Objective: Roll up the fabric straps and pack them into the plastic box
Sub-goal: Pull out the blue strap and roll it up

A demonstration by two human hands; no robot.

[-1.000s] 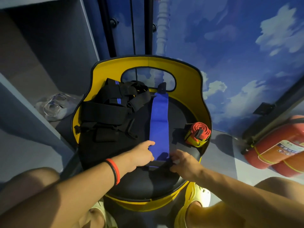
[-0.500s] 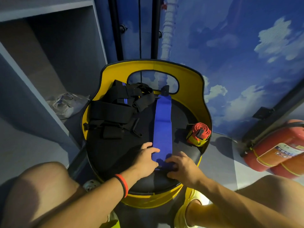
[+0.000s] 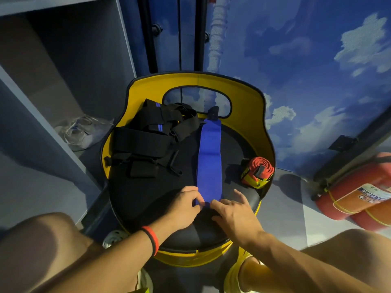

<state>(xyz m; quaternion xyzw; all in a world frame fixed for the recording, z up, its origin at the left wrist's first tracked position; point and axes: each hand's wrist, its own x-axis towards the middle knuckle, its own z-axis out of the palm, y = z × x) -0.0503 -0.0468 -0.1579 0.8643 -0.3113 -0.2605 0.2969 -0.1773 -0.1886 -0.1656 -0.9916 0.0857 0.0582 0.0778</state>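
A blue fabric strap [image 3: 209, 157] lies stretched lengthwise across the black seat of a yellow-backed chair [image 3: 148, 199]. My left hand [image 3: 184, 208] pinches the strap's near end, which is folded over into a small roll. My right hand [image 3: 234, 214] lies beside it, its fingertips on the same near end, fingers mostly extended. A heap of black straps [image 3: 148, 140] sits on the seat's far left. A rolled red and yellow strap [image 3: 257, 171] rests at the seat's right edge. A clear plastic item [image 3: 82, 132] sits on the low shelf to the left.
Grey shelving [image 3: 53, 81] stands on the left. Red fire extinguishers [image 3: 355, 193] lie on the floor at the right. A blue wall painted with clouds is behind the chair. My bare knees flank the chair's front.
The near end of the blue strap has been folded over into the start of a roll. Both hands have shifted slightly forward along the strap. The camera has moved a little.
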